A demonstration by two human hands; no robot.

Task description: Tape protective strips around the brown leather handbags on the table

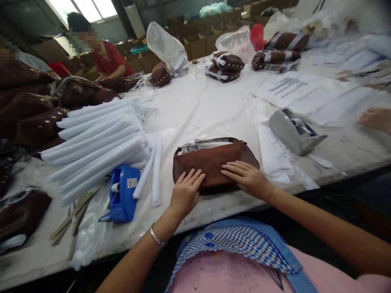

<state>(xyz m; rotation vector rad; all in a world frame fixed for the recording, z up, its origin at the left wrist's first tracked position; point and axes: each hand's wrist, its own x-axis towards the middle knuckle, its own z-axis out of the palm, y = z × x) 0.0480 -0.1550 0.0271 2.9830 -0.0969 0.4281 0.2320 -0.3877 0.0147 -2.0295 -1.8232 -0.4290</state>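
Note:
A brown handbag (214, 160) lies at the near edge of the white-covered table, with its strap along the far side and some wrapping around part of it. On the bag's left part rests my left hand (187, 189), its fingers stretched out flat. My right hand (249, 177) lies flat across the right part, fingers extended toward the middle. Neither hand grips the bag; both press or rest on its surface. Two white paper rolls (157, 173) lie just left of the bag.
A blue tape dispenser (124, 193) and a pile of white rolls (100, 142) stand left. To the right is a grey tape dispenser (295, 132). Wrapped brown bags (226, 65) sit at the back. A person in red (110, 61) works across the table; another person's hand (375, 119) shows right.

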